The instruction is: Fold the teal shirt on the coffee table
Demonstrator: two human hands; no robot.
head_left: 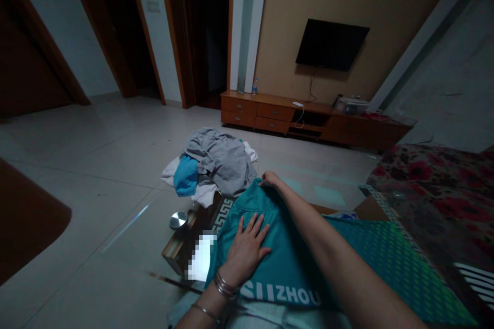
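We see our left hand (247, 249) lying flat with its fingers spread, pressed palm-down on a teal shirt (285, 262) that is laid out over the low counter (181, 247) in front of us. Our right hand (270, 180) reaches to the far edge of the same shirt, and its fingers look curled onto the cloth there, pinching the hem or a corner, though we cannot tell exactly how much cloth it holds. We judge that the shirt is being smoothed and squared up for a fold: 1 hand pins the middle while the other pulls the far edge taut. A next move would call for the left hand to keep the cloth from sliding while the gripped edge is carried over, kept level so that no crease forms. Just beyond the shirt, at the far end of the counter, lies 1 heap of clothes (216, 164), in which we count at least 3 pieces: 1 grey, 1 blue, 1 white; more may be buried. We count 1 small round metal lid or dish (178, 220) at the counter's left edge, and 2 bangles on the left wrist.
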